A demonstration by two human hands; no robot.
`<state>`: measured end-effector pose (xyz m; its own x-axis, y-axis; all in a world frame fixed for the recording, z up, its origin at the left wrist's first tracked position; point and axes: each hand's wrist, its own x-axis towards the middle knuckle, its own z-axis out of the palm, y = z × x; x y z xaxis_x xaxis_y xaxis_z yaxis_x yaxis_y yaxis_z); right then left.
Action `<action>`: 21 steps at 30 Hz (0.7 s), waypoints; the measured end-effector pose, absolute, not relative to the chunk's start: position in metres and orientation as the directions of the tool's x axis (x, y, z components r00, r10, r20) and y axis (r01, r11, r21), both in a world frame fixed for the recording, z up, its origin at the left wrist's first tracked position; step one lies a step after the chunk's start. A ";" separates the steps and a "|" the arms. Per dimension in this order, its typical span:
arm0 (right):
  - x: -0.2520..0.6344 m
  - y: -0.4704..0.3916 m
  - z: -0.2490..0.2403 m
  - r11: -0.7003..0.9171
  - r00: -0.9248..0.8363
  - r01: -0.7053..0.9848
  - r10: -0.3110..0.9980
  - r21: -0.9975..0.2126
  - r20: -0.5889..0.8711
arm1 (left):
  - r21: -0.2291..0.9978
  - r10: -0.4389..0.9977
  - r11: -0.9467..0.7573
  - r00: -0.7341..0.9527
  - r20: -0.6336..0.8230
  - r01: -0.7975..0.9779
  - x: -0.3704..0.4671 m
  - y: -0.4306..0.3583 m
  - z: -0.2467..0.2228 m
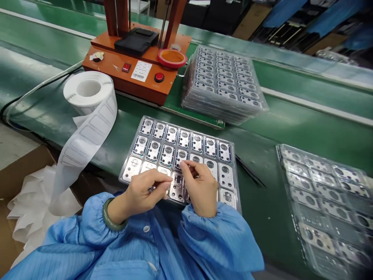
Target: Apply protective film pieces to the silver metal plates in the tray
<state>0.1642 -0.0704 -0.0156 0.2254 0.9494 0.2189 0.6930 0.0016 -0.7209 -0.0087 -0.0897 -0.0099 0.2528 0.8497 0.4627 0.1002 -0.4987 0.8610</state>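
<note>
A clear plastic tray (pixel 236 171) lies on the green work surface before me, holding rows of small silver metal plates, several with blue edges. My left hand (pixel 142 192) is closed in a pinch at the left edge of one bare silver plate (pixel 177 190) in the near part of the tray. Just above that plate, my right hand (pixel 203 186) also pinches, thumb against fingers. Whatever sits between the fingertips of either hand is too small or hidden to make out. My hands cover part of the lower rows.
A label roll (pixel 87 88) trails its strip toward a cardboard box (pixel 27 159) of white paper. Behind stands an orange press (pixel 128 83) with pink-edged tape (pixel 172 64) on it. Stacked trays (pixel 224 105) are beyond, black tweezers (pixel 250 171) and another plate tray (pixel 326 194) to the right.
</note>
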 end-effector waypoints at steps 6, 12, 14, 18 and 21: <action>0.165 -0.073 -0.018 -0.056 0.307 0.585 0.939 -0.809 0.157 | 0.706 0.738 -0.674 0.150 0.658 0.220 -0.041 -0.103 -0.010; 0.165 -0.074 -0.020 -0.085 0.345 0.534 0.930 -0.841 0.125 | 0.810 0.787 -0.517 -0.219 0.576 0.276 -0.077 -0.119 -0.033; 0.163 -0.076 -0.019 -0.071 0.343 0.560 0.927 -0.826 0.153 | 0.831 0.768 -0.457 -0.331 0.548 0.317 -0.091 -0.122 -0.041; 0.152 -0.082 -0.015 0.026 0.290 0.657 0.914 -0.754 0.283 | 0.817 0.687 -0.350 -0.466 0.557 0.459 -0.121 -0.126 -0.047; 0.135 -0.085 -0.009 0.178 0.112 0.703 0.928 -0.689 0.354 | 0.779 0.603 -0.251 -0.536 0.591 0.575 -0.143 -0.131 -0.050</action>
